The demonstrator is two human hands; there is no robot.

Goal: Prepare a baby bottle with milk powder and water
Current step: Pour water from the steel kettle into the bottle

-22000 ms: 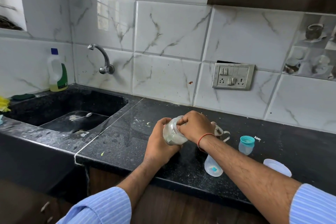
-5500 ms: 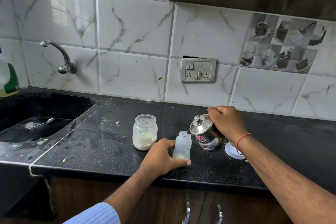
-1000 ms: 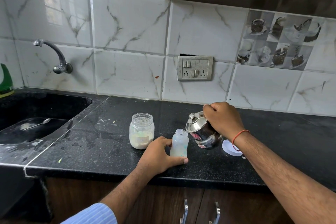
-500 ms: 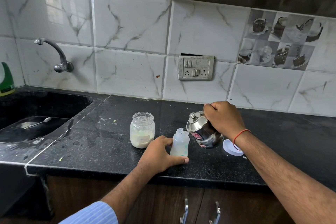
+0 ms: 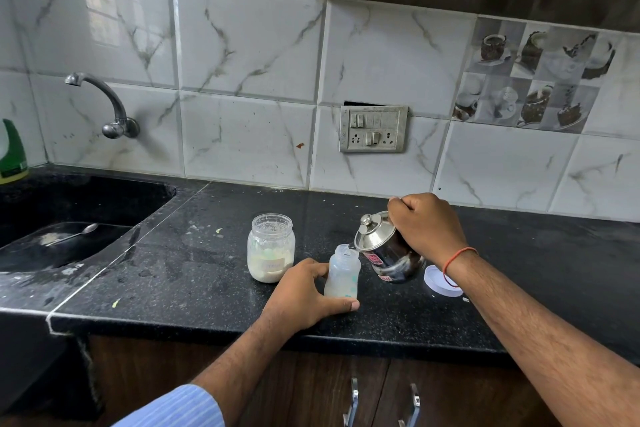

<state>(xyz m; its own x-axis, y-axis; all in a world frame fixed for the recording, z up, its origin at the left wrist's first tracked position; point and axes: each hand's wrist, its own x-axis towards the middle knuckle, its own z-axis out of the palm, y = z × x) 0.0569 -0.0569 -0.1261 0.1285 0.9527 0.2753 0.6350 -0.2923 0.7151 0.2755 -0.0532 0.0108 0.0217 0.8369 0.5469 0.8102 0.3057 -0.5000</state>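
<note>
Two hands, water pour continuing at lower centre.
Left hand [image 5: 304, 291] still grips baby bottle [image 5: 342, 274]; right hand [image 5: 427, 224] keeps steel kettle [image 5: 388, 253] tilted, so filling remains unfinished.

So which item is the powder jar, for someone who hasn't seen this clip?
On the black counter, right of the sink, stands a clear glass jar without a lid. It sits left of the small baby bottle, and only it is part-filled with pale powder.

The right hand [image 5: 427, 225] hides the steel kettle's [image 5: 388, 251] handle, the white lid [image 5: 438, 282] lies partly behind the wrist, and the frame's left edge crops the green bottle [image 5: 12, 152].
</note>
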